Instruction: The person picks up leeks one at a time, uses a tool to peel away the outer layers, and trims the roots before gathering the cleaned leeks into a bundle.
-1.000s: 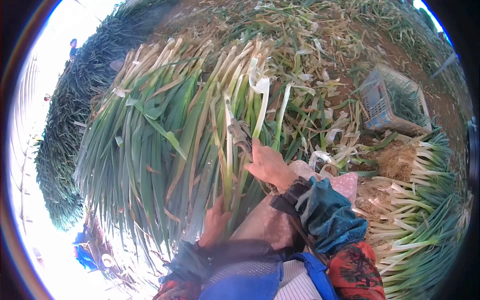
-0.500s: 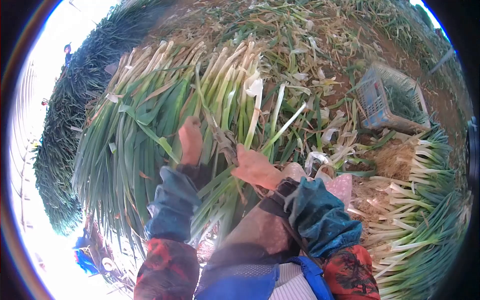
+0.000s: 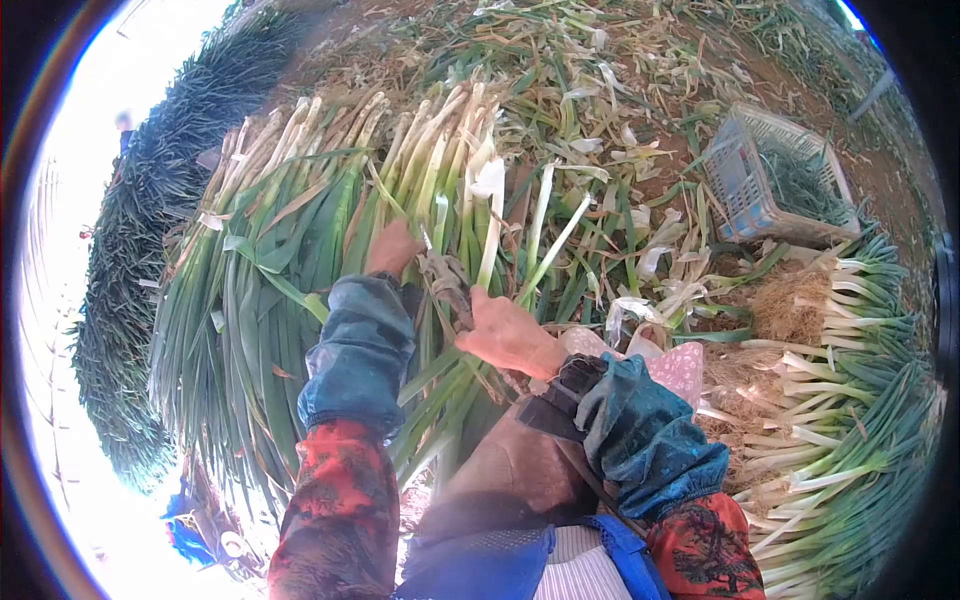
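Observation:
My left hand (image 3: 396, 248) is closed over the stalks of a thick row of long green onions (image 3: 250, 310), its fingertips hidden from me. Just right of it, my right hand (image 3: 512, 332) is curled shut at a greyish-brown wrinkled strip (image 3: 446, 284), whose kind I cannot make out. A pale tip shows at the strip's upper end, near my left hand. Beyond my right hand, a white onion stalk (image 3: 491, 235) stands out, its outer skin peeling. Two more pale stalks (image 3: 545, 225) lie to its right. Green leaves (image 3: 440, 395) hang below both hands.
On the right, bundled onions with white stems (image 3: 815, 440) and brown roots (image 3: 795, 305) are stacked. A plastic crate (image 3: 745, 190) holding greens stands behind them. Peelings (image 3: 620, 130) litter the ground ahead. A dark green heap (image 3: 150, 260) runs along the left.
My left hand has moved forward and slightly right, toward the onion stalks. My right hand stays almost in place, still curled. The view has shifted a little.

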Motion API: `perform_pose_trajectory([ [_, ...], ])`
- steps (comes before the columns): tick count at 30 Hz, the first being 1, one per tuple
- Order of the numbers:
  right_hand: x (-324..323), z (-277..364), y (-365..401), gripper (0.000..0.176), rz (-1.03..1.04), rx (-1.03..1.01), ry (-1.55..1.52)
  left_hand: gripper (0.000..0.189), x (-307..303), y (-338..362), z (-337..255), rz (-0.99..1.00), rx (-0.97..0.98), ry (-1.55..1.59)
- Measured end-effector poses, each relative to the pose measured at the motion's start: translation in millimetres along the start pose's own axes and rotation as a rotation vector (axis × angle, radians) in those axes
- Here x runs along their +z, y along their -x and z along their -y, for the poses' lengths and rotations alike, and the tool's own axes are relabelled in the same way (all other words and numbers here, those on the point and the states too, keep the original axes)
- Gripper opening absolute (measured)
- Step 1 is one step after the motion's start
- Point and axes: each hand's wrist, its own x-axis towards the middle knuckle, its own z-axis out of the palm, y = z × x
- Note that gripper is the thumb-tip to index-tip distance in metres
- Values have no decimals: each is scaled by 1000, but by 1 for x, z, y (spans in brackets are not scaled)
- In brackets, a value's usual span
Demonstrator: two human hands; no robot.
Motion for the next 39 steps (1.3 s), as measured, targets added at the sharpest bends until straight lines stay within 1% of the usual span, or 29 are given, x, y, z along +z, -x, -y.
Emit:
perform_pose_trajectory([
  [1, -3, 2, 3, 34, 25, -58, 25, 51, 1, 4, -1, -18, -69, 17],
  [3, 10, -13, -5, 46, 27, -11, -97, 57, -1, 22, -10, -52, -203, 50],
  [4, 18, -23, -7, 53, 32, 14, -158, 62, -4, 29, -12, 12, -185, 14],
  [6, 5, -18, 4, 52, 3, -35, -39, 63, -5, 41, -10, 138, -215, 104],
  [7, 5, -16, 6, 51, 2, 28, -85, 63, -8, 44, -11, 196, -228, 149],
  [8, 2, -12, 8, 50, -2, 92, -131, 60, -8, 47, -11, 180, -225, 194],
  [10, -2, -1, 26, 48, 14, -74, -88, 54, -5, 53, -12, 146, -220, 293],
  [13, 9, -2, 39, 48, -1, -141, -39, 52, -20, 71, -18, 166, -82, 793],
  [15, 17, -8, 35, 49, -40, -54, -95, 49, -32, 83, -33, 124, -76, 655],
  [16, 15, -8, 34, 49, -52, -51, -103, 48, -34, 86, -40, 102, -71, 586],
  [18, 9, -4, 31, 48, -75, -47, -117, 45, -21, 88, -39, -56, -32, 259],
  [19, 11, -7, 33, 48, -52, -98, -113, 44, -17, 89, -37, -134, -13, 94],
  [21, 14, -8, 39, 47, -1, -201, -104, 41, -21, 97, -42, -125, -73, 9],
  [22, 14, -9, 43, 47, 5, -221, -104, 40, -24, 101, -44, -119, -104, -33],
  [23, 1, 5, 50, 47, 10, -240, -105, 38, -26, 105, -44, -131, -106, -31],
  [25, -3, 11, 52, 47, 18, -178, -118, 37, -27, 111, -45, -156, -107, -25],
  [27, 4, 4, 43, 47, 16, -14, -150, 36, -26, 114, -37, -142, -53, 77],
  [30, 2, -2, 28, 47, -28, 65, -156, 37, -22, 127, -29, -124, 9, 258],
  [31, 4, -7, 23, 47, -55, 52, -136, 38, -19, 135, -24, -115, 25, 324],
  [32, 9, -13, 18, 48, -80, 40, -118, 36, -9, 140, -13, -144, 20, 310],
  [35, 3, -9, 16, 45, -100, -22, -47, 32, -38, 187, -49, 45, -147, 462],
  [36, 1, -7, 17, 43, -96, -48, -18, 32, -30, 196, -40, 10, -87, 483],
  [38, 6, -5, 16, 48, -51, 49, -31, 33, -9, 211, -16, -60, 31, 525],
  [39, 10, -5, 15, 51, -27, 96, -35, 33, -14, 222, -24, -15, -60, 571],
])
